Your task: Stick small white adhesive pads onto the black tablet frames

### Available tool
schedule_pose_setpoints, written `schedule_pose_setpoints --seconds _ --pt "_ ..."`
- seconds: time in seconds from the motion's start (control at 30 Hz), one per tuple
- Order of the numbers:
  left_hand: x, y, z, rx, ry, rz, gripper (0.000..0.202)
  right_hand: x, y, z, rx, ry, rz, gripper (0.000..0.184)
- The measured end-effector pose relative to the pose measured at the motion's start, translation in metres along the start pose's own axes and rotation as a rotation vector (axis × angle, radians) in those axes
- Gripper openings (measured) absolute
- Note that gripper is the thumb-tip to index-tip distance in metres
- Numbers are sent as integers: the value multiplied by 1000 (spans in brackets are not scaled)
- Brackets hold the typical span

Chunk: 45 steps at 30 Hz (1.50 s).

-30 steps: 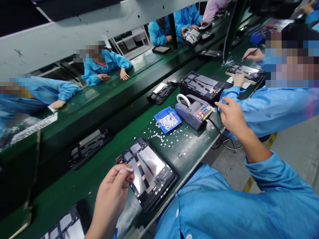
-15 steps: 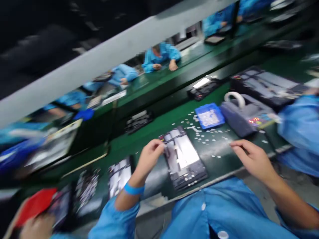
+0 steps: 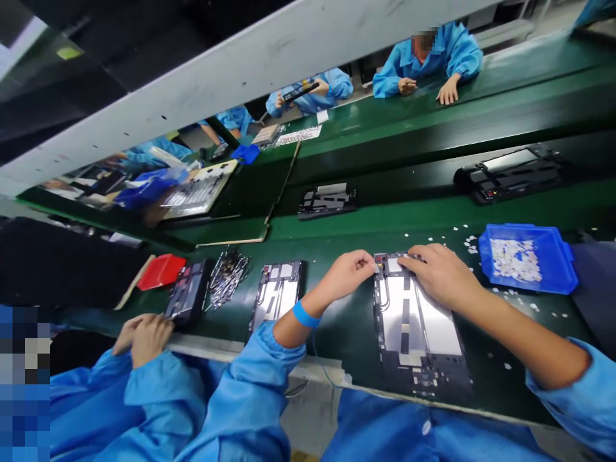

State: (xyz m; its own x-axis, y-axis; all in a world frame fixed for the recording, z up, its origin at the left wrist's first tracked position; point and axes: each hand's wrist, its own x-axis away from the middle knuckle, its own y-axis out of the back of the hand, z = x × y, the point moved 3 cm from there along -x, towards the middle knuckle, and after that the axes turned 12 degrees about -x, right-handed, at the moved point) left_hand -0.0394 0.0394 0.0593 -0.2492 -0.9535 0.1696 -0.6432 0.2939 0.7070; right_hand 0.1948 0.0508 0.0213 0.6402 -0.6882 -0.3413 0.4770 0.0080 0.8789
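Note:
An opened tablet (image 3: 418,321) with shiny silver battery panels and a dark frame lies in front of me on the green bench. My left hand (image 3: 353,274), wearing a blue wrist strap (image 3: 306,316), pinches at its upper left corner; a tiny pale bit shows at the fingertips, too small to name. My right hand (image 3: 443,273) rests over the upper right of the tablet, fingers a little apart and touching its top part. To the right, a blue tray (image 3: 568,269) holds many small white pieces (image 3: 517,260), with more scattered around it.
Left of me lie another opened tablet (image 3: 279,289), a pile of small thin parts (image 3: 228,279) and a red tray (image 3: 161,272). A co-worker's hands (image 3: 149,337) touch a tablet (image 3: 185,292) there. More tablets (image 3: 328,200) lie along the sunken strip behind. Co-workers sit across.
My view has turned and come closer to the tablet. My right hand has moved left from beside it onto its top part. My left hand stays at the upper left corner.

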Motion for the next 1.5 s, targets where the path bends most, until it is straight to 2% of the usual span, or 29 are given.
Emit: schedule_pose_setpoints --seconds 0.13,0.23,0.3,0.37,0.47,0.6,0.8,0.93,1.1,1.17,1.5 --pt "-4 1 -1 49 7 6 23 -11 -3 2 36 82 45 50" --pt "-5 3 1 -17 4 -13 18 -19 -5 2 76 97 96 56" --pt "-2 5 0 -124 -72 -59 14 -23 -5 0 97 98 120 55" --pt "4 5 -4 -269 -216 -95 13 -24 -6 -1 106 118 135 51" --pt "13 -2 -7 -519 -370 -68 14 -23 -6 -3 107 162 138 50" --pt "17 -9 -6 -722 -399 -21 15 -22 -8 -6 84 205 134 46" --pt "10 -11 -10 -757 -441 -3 17 -21 -10 -7 65 207 133 44" --pt "7 -9 -11 -698 -429 8 14 -20 -9 -5 65 204 132 45" --pt "-3 3 -11 -298 -316 -52 12 -20 -10 -6 51 194 149 45" --pt "-10 4 -11 -212 -267 -69 11 -20 -10 -6 53 195 158 44" --pt "-40 -3 -6 -301 -99 -5 14 -22 -9 -4 74 215 152 45"
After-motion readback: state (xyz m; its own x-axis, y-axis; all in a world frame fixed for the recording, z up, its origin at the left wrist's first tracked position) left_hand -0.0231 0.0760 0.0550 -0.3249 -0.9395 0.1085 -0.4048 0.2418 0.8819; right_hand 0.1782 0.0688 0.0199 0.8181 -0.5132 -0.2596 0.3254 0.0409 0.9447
